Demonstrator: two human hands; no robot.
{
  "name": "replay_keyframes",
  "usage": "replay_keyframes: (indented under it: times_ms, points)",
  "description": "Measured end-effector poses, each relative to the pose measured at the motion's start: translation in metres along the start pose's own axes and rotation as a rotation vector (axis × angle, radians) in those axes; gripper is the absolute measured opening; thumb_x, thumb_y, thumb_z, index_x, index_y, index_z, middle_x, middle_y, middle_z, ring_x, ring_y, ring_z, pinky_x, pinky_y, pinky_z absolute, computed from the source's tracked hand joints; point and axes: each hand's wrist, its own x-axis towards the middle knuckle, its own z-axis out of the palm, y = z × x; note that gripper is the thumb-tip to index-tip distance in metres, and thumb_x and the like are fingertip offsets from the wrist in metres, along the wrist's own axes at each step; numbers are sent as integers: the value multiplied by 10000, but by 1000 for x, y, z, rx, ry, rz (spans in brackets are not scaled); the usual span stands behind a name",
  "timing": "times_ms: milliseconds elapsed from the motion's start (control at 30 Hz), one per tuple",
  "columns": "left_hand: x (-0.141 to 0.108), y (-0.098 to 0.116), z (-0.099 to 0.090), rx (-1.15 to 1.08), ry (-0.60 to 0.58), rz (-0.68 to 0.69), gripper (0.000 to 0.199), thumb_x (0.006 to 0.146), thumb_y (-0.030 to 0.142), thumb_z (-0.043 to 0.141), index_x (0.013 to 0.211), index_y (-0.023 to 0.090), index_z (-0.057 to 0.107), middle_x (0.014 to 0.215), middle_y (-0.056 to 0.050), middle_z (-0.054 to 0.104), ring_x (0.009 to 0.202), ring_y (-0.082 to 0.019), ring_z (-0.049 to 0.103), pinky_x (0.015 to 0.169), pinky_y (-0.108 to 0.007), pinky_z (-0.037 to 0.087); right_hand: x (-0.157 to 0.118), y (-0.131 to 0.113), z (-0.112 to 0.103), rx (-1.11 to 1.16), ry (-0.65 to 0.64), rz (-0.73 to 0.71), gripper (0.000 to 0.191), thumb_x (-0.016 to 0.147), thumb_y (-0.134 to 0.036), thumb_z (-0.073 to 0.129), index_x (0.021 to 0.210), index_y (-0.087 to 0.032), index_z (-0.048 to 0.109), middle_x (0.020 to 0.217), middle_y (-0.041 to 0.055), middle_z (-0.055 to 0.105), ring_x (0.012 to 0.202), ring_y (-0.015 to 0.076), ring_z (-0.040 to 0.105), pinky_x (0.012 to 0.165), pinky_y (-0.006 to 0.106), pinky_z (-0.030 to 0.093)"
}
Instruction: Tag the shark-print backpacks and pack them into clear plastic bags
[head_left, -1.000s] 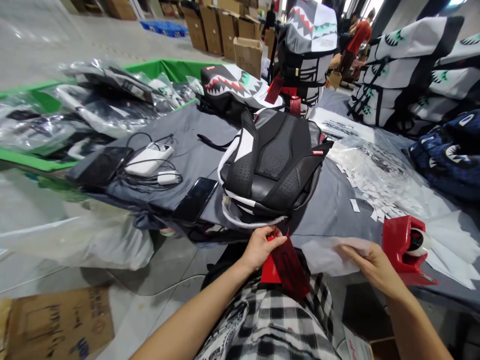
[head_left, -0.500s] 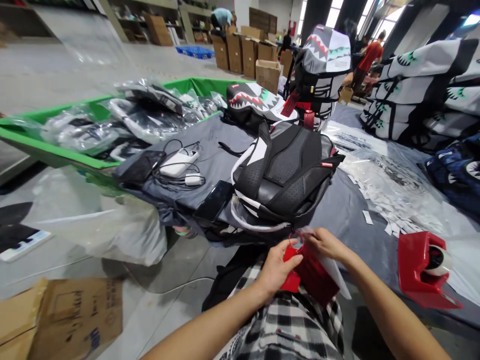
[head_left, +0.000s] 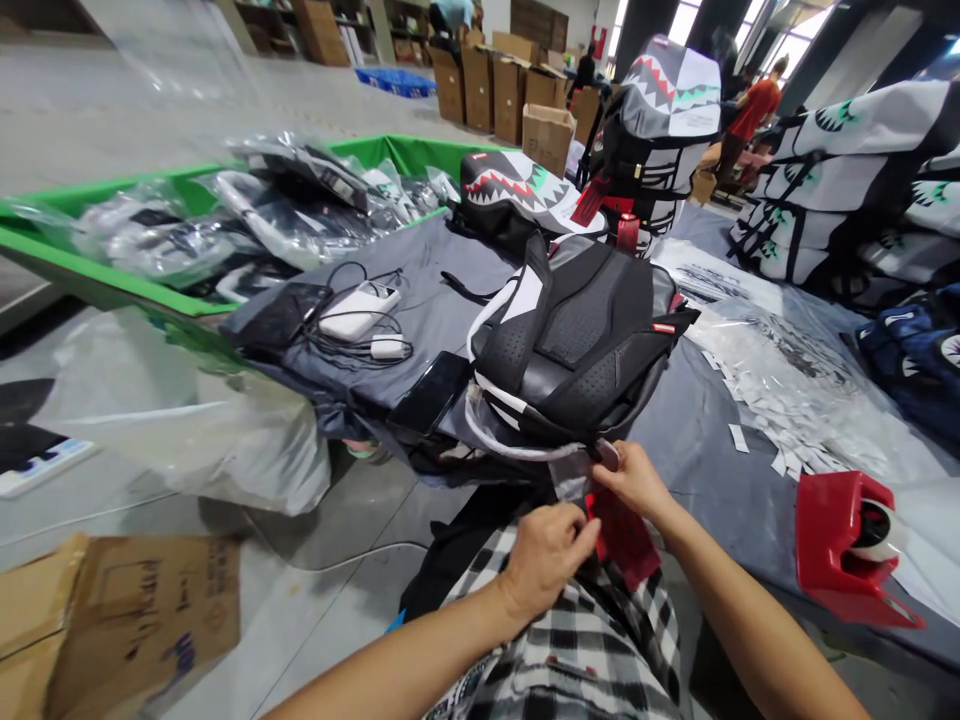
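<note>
A black, grey and white backpack (head_left: 581,340) lies on the cloth-covered table, its padded back and straps facing up. At its near edge, my right hand (head_left: 637,488) pinches a greyish flap (head_left: 571,476) that hangs from the bag. Dark red hang tags (head_left: 626,545) dangle just under those fingers, over my checked clothing. My left hand (head_left: 544,560) is closed with curled fingers beside the tags. A bit of red shows by its thumb, but what it holds, if anything, is hidden.
A red tape dispenser (head_left: 844,550) stands at the right edge, near scattered white slips (head_left: 799,435). To the left lie a phone (head_left: 431,395) and a white charger with cables (head_left: 360,310). Plastic-wrapped bags fill a green-rimmed bin (head_left: 142,290). Stacked backpacks (head_left: 847,190) stand right.
My left hand has moved slightly down and left, its fingers now curled beside the red tags. My right hand has shifted to the flap at the bag's edge. The view has tilted slightly.
</note>
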Motion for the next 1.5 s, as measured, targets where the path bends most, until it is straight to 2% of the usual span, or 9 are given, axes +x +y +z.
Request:
replay_keyframes:
  times_ms: [100,267,433,500,600,767,933,1233,1500]
  points:
    - [6,-8,-13,-290,306,-202,257,810,454,669,863,205,631,802,-27,682,764,-171,645,756,-291,502,2,2,0,-11,-4,-16,183,622,-336,520,568,-223,386,529,-61,356,533,88,310,500,236,247]
    - [29,-2,-4,-915,272,-395,463,678,453,816,992,143,678,1052,-116,752,999,-235,695,949,-374,504,3,3,-1,36,-53,-24,206,637,-362,515,576,-229,371,534,-60,338,524,88,303,490,236,244]
    - [53,5,16,-1199,442,-584,296,557,229,846,808,124,729,868,-78,768,806,-193,699,877,-349,517,1,4,-9,0,-109,-55,308,731,-461,595,625,-207,456,561,-45,430,548,104,373,513,236,296]
    - [60,3,22,-1245,479,-644,238,534,167,817,749,133,719,802,-54,759,722,-163,677,813,-324,525,1,5,-16,-15,-120,-106,400,820,-561,557,672,-192,519,605,-26,491,588,119,426,546,238,344]
    - [68,1,28,-1285,451,-678,197,528,136,797,696,136,693,734,-45,738,652,-150,654,738,-312,529,2,5,-27,-51,50,-244,506,916,-613,456,652,-190,547,627,-4,510,612,134,465,584,250,384]
    - [81,10,36,-1380,417,-698,185,522,120,778,639,159,640,635,-14,685,559,-130,591,633,-293,516,-9,-11,-33,-376,364,-542,295,975,-353,538,783,-199,700,680,5,575,602,122,507,576,243,364]
    - [79,21,32,-1433,403,-684,162,516,133,772,625,151,654,651,-28,691,595,-142,603,642,-286,514,-28,-42,-26,-798,504,-767,230,975,-190,543,791,-206,681,717,19,589,696,147,504,624,261,348]
    - [57,18,17,-1378,390,-655,150,479,135,742,609,140,669,631,-3,664,603,-119,568,620,-241,455,-30,-33,25,-996,466,-776,231,957,-100,518,771,-176,633,723,54,560,700,195,439,605,317,338]
    - [52,21,15,-1359,378,-585,220,563,312,763,678,129,724,729,-50,720,707,-160,631,716,-271,486,-41,-11,37,-828,511,-752,149,965,-121,534,1065,-126,644,985,109,713,917,230,556,804,362,455]
